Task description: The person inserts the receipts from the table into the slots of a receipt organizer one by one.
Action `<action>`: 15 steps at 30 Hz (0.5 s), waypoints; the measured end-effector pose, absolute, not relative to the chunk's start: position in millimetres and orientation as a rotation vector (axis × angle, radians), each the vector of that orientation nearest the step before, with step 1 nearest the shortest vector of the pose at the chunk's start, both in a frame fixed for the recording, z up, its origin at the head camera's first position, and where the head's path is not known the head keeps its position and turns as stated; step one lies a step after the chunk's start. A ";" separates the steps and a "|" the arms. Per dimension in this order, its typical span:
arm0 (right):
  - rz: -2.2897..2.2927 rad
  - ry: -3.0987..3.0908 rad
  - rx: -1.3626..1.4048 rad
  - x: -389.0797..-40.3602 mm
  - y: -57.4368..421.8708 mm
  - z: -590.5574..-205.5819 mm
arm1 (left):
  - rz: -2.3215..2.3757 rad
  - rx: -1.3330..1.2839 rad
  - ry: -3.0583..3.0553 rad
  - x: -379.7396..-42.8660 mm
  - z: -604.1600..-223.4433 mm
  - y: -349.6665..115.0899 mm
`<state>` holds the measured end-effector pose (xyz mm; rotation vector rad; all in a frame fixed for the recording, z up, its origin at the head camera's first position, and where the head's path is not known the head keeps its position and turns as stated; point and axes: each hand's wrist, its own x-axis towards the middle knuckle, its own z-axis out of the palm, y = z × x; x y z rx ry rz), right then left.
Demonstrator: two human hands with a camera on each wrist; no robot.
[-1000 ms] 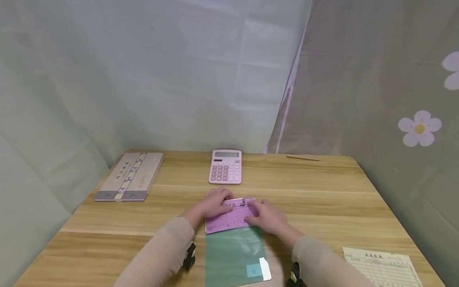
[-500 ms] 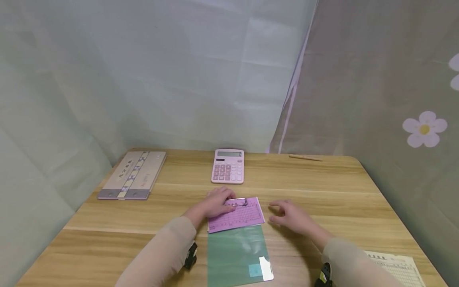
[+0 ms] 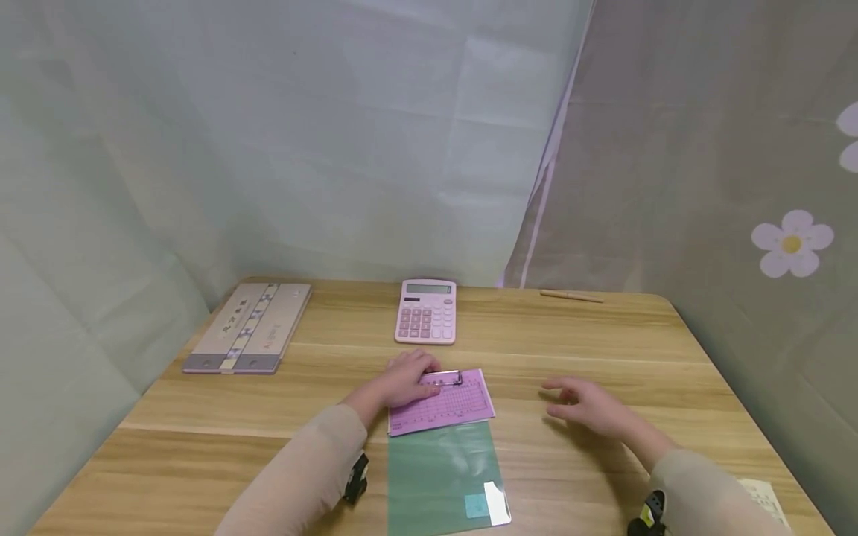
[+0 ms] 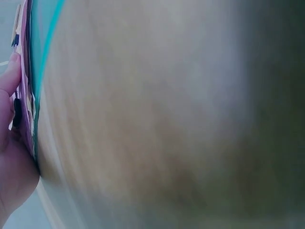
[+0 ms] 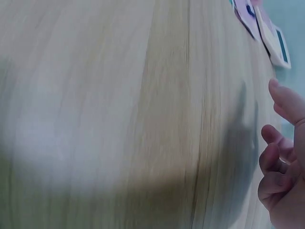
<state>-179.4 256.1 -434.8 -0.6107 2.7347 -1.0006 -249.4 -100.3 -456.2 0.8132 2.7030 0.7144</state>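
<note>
A translucent green clipboard (image 3: pixel 439 473) lies flat on the table, with a metal clip at its far end. Under that clip sits a tilted purple printed form (image 3: pixel 462 406), with pale paper edges showing beneath. My left hand (image 3: pixel 405 378) holds the clipboard at the clip; its thumb lies on the form and the other fingers reach over the far edge, partly hidden. In the left wrist view, the thumb (image 4: pixel 13 71) rests by the clip. My right hand (image 3: pixel 586 406) hovers over the table to the right of the clipboard, fingers loosely bent and holding nothing.
Behind the clipboard lies a pink calculator (image 3: pixel 425 313). At the far left is a beige notebook (image 3: pixel 248 327), and at the back right a thin wooden-coloured pen or stick (image 3: pixel 571 295). A cream printed sheet (image 3: pixel 764 497) is partly covered by my right sleeve.
My right hand has let go of the purple form and moved right, away from the clipboard. The left hand stays at the clip. My right sleeve now covers more of the cream sheet.
</note>
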 end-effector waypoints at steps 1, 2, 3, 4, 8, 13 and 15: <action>-0.994 2.737 -0.608 -179.2 259.3 -434.2 | 0.712 0.814 2.705 -249.5 -456.0 -100.7; -0.991 2.734 -0.606 -178.7 262.2 -433.3 | 0.710 0.815 2.706 -249.5 -455.7 -101.1; -0.986 2.732 -0.604 -178.4 265.3 -432.4 | 0.708 0.818 2.708 -249.6 -455.6 -101.4; -0.978 2.735 -0.594 -177.8 268.2 -431.4 | 0.707 0.820 2.710 -249.5 -455.5 -101.7; -0.960 2.726 -0.556 -175.4 281.9 -427.2 | 0.696 0.827 2.713 -247.8 -454.4 -102.1; -0.938 2.736 -0.514 -170.8 303.1 -422.4 | 0.685 0.831 2.717 -246.9 -455.4 -100.9; -0.946 2.738 -0.525 -168.7 311.8 -420.0 | 0.683 0.827 2.718 -247.4 -455.7 -100.5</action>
